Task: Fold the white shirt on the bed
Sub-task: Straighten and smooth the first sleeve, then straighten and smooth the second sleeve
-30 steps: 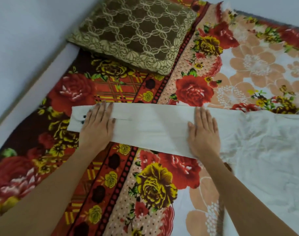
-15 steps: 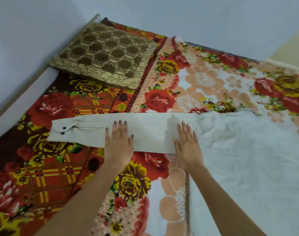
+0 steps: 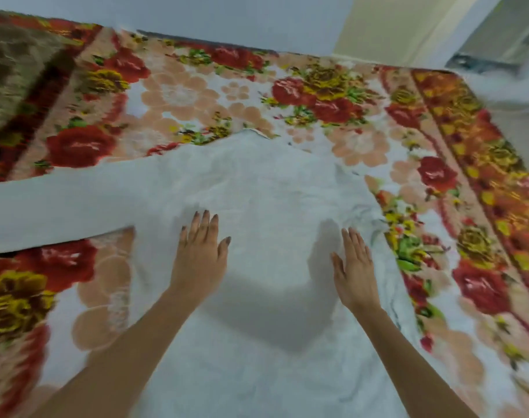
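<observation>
— Since the frame is blurred, where exactly does the white shirt (image 3: 257,188) lie?

— It lies spread flat on the bed (image 3: 438,206), over a floral blanket (image 3: 332,98) of red and yellow roses. Its body fills the middle and lower part of the view, running from the near edge away toward the far wall.

— So which way is its long axis?

— The body's long axis runs near to far, roughly in line with the person's forearms. One sleeve (image 3: 46,212) stretches out at a right angle to that, pointing off to the left and leaving the picture at the left edge. The far end of the body, with a small raised flap of cloth, points toward the wall.

— And the hands?

— The left hand (image 3: 201,251) rests palm down on the shirt, just right of where the sleeve joins the body. Its fingers (image 3: 204,221) are extended and close together, released, grasping nothing. The right hand (image 3: 355,273) is also over the shirt, near its right edge, just beside the blanket. Its fingers (image 3: 352,242) are straight and loose too, holding nothing. Whether that palm presses the cloth or hovers just above it cannot be told.

— Anything else around?

— A brown patterned pillow (image 3: 13,73) sits at the far left corner of the bed, well apart from both hands.
</observation>
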